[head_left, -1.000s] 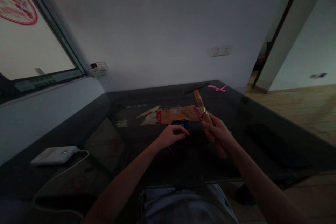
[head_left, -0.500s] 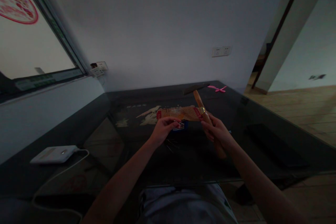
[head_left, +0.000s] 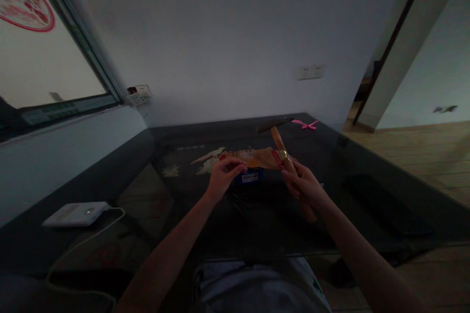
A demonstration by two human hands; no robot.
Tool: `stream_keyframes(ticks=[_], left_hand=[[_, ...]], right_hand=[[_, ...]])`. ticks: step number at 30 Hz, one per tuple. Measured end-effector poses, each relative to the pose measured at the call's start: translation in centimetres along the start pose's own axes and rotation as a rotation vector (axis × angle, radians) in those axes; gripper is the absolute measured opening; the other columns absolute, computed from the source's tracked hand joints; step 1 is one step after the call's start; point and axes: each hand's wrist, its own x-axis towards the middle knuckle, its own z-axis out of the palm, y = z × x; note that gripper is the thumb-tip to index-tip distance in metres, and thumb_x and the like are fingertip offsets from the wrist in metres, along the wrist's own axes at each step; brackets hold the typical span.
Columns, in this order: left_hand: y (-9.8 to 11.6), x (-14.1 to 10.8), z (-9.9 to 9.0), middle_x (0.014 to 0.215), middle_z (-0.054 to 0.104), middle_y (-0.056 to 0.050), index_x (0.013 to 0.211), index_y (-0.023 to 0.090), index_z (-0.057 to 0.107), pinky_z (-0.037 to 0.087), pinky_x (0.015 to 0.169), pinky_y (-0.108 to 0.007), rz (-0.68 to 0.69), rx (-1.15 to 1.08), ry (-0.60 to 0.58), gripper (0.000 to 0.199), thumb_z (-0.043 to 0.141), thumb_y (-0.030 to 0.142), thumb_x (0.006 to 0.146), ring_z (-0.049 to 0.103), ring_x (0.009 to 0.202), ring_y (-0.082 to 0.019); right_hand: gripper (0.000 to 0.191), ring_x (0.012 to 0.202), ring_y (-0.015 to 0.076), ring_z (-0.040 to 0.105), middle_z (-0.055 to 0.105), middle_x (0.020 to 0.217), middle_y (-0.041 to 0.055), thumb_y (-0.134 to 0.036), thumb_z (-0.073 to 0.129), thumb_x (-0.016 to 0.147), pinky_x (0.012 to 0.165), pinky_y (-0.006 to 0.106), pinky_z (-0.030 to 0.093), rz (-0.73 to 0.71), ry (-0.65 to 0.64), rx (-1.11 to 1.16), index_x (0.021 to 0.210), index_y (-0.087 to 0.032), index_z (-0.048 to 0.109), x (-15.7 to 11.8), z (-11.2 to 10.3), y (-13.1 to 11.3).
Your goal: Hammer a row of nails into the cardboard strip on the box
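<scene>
Gripping the hammer: the right hand does this, fingers and thumb wrapped round the wooden handle, whose butt sticks out below the palm.
Hammer head: dark, beyond the fist and up to its left; a shiny band circles the handle just above the fingers.
Left hand: thumb and forefinger brought close together, with a tiny glint at their tips; too small to tell whether something is pinched there.
Blue box: just right of the left fingertips, its pale label facing the person, between the two hands.
Patterned strip: orange and red, just beyond the box, its left end partly covered by the left hand; the hammer handle crosses in front of its right end.
Thin slivers: on the dark table, nearer the person than the box.
Pink ribbon: at the table's far side, past the hammer head.
Since one second ago: the left hand has shifted leftward and away from the person, uncovering the label and more of the slivers; half a second ago its fingertips overlapped the box.
Right fist and hammer: practically unchanged across that second.
</scene>
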Motion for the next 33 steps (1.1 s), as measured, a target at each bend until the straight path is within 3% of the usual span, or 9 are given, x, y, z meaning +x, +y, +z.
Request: stream_keyframes(ticks=[5, 7, 11, 20, 33], left_hand=[[-0.6, 3.9, -1.1, 0.079, 0.069, -0.004, 0.078, 0.016, 0.068, 0.049, 0.073, -0.025, 0.168, 0.268, 0.256, 0.016, 0.066, 0.031, 0.073, 0.063, 0.076, -0.015], [-1.5, 5.9, -1.6, 0.079, 0.069, -0.005, 0.078, 0.015, 0.068, 0.048, 0.076, -0.026, 0.190, 0.322, 0.267, 0.015, 0.064, 0.030, 0.073, 0.063, 0.077, -0.015], [-3.7, 8.5, -2.3, 0.078, 0.069, -0.004, 0.076, 0.015, 0.067, 0.049, 0.074, -0.027, 0.153, 0.400, 0.178, 0.016, 0.064, 0.031, 0.073, 0.063, 0.075, -0.015], [-5.3, 8.0, -2.1, 0.074, 0.068, -0.004, 0.077, 0.015, 0.067, 0.049, 0.067, -0.025, 0.086, 0.423, 0.037, 0.013, 0.064, 0.027, 0.072, 0.063, 0.069, -0.014], [-5.8, 7.6, -2.1, 0.074, 0.068, -0.003, 0.075, 0.016, 0.067, 0.049, 0.067, -0.025, 0.085, 0.458, 0.023, 0.010, 0.064, 0.024, 0.071, 0.063, 0.070, -0.015]], right_hand=[[0.034, 0.026, 0.0040, 0.031, 0.040, 0.039, -0.0122, -0.037, 0.060, 0.079, 0.026, 0.015, 0.027, -0.006, -0.020, -0.019, 0.103, -0.017, 0.047, 0.2, -0.3, 0.4], [0.034, 0.026, 0.0043, 0.031, 0.041, 0.039, -0.0120, -0.038, 0.059, 0.080, 0.026, 0.015, 0.028, -0.008, -0.026, -0.022, 0.103, -0.018, 0.047, 0.3, -0.4, 0.5], [0.033, 0.026, 0.0048, 0.032, 0.040, 0.040, -0.0122, -0.038, 0.059, 0.080, 0.026, 0.015, 0.028, -0.005, -0.032, -0.028, 0.104, -0.018, 0.047, 0.3, -0.5, 0.7], [0.035, 0.027, 0.0045, 0.032, 0.041, 0.042, -0.0120, -0.036, 0.060, 0.079, 0.026, 0.015, 0.027, 0.010, -0.028, -0.021, 0.105, -0.018, 0.046, 0.1, 0.0, 0.4], [0.035, 0.027, 0.0047, 0.032, 0.040, 0.040, -0.0120, -0.037, 0.059, 0.079, 0.027, 0.015, 0.027, 0.026, -0.032, -0.042, 0.105, -0.018, 0.046, 0.0, 0.1, 0.4]])
